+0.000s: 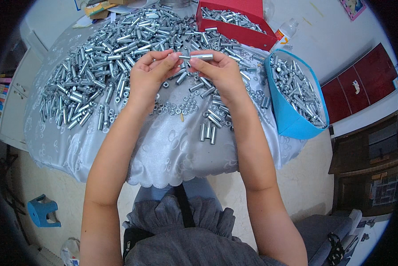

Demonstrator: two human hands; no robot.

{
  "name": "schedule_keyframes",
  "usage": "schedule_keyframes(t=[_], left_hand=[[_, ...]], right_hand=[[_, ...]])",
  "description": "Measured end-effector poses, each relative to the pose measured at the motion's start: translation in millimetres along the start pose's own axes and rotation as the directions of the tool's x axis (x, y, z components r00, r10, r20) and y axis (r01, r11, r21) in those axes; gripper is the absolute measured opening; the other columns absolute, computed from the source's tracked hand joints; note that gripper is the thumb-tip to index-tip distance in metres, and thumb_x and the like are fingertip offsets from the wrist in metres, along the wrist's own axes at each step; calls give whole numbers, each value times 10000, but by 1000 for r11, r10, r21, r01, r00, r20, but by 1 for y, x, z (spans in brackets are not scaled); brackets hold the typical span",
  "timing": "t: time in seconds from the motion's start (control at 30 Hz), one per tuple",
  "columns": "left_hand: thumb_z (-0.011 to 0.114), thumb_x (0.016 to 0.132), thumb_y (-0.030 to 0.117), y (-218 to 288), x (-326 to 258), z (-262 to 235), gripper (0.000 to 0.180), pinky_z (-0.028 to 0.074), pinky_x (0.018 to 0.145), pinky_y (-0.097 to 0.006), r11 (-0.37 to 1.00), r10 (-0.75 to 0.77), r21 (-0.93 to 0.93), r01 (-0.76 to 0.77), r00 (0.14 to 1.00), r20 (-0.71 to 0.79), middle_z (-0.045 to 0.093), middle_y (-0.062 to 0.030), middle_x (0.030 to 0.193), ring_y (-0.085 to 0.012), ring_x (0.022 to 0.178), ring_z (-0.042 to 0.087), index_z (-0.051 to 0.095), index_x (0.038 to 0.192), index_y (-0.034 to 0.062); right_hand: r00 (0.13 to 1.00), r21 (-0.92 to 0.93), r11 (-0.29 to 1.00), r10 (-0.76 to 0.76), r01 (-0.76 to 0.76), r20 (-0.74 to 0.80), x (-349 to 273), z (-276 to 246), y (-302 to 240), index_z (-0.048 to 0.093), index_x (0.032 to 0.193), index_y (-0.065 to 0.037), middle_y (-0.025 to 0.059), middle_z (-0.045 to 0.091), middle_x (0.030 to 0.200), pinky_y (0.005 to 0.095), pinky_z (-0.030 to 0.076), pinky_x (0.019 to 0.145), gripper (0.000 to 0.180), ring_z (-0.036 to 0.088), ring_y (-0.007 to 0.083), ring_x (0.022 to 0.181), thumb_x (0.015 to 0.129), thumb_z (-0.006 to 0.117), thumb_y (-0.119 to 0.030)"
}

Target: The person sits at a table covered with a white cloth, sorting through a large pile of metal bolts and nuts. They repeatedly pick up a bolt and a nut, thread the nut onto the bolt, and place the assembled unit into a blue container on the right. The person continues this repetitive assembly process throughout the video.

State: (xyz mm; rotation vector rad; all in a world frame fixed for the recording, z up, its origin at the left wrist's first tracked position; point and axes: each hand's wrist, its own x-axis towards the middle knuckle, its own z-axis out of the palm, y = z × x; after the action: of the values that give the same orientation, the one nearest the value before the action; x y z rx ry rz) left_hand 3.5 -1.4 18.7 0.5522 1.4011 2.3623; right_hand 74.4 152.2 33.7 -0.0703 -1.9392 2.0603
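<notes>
Above the table, my left hand (154,71) and my right hand (222,73) meet fingertip to fingertip, both pinched closed. Between the thumb and fingers of my right hand is a shiny cylindrical metal sleeve (203,57), lying level. A thinner grey bolt (184,57) runs from its left end into the pinch of my left hand. Whether bolt and sleeve are fully joined I cannot tell. Below my hands several loose nuts (177,108) are spread on the cloth. A few sleeved bolts (208,132) lie side by side near my right forearm.
A big heap of sleeved bolts (115,53) covers the table's left and far side. A red box (239,33) and a blue fabric bin (292,119), both holding metal pieces, stand far right and right. A plastic bottle (287,30) is between them. The pale tablecloth (181,159) hangs over the near edge.
</notes>
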Motion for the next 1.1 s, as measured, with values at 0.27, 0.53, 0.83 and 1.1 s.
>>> schedule_keyframes(t=[0.27,0.53,0.83,1.1], left_hand=[[687,805,193,6,-8,4,223,490,595,-208,975,-91,203,87,996,9,675,-81,852,-121,712,642,670,914,0],[679,814,257,4,-5,1,271,488,582,-209,962,-110,253,101,994,25,676,-83,826,-98,636,606,674,878,-6],[636,842,327,0,-7,1,315,472,562,-203,955,-153,265,135,987,50,616,-34,695,-90,600,571,653,837,13],[649,834,327,-3,3,-5,295,449,573,-179,959,-194,219,177,979,59,621,-3,728,-54,592,533,660,844,33]], right_hand=[[994,38,994,-96,98,-48,-4,-1,-10,647,993,-9,25,639,845,208,450,690,256,564,69,750,764,711,-104],[995,-5,995,-97,97,-1,-4,-4,-11,644,979,20,73,659,905,231,475,748,251,603,103,823,756,708,-78],[983,-89,990,-97,112,153,-8,7,-10,660,991,-12,61,663,863,188,474,654,250,609,80,745,751,706,-65],[990,-125,983,-127,133,59,-2,3,2,649,986,0,48,649,828,193,462,614,236,579,74,686,785,694,-114]])
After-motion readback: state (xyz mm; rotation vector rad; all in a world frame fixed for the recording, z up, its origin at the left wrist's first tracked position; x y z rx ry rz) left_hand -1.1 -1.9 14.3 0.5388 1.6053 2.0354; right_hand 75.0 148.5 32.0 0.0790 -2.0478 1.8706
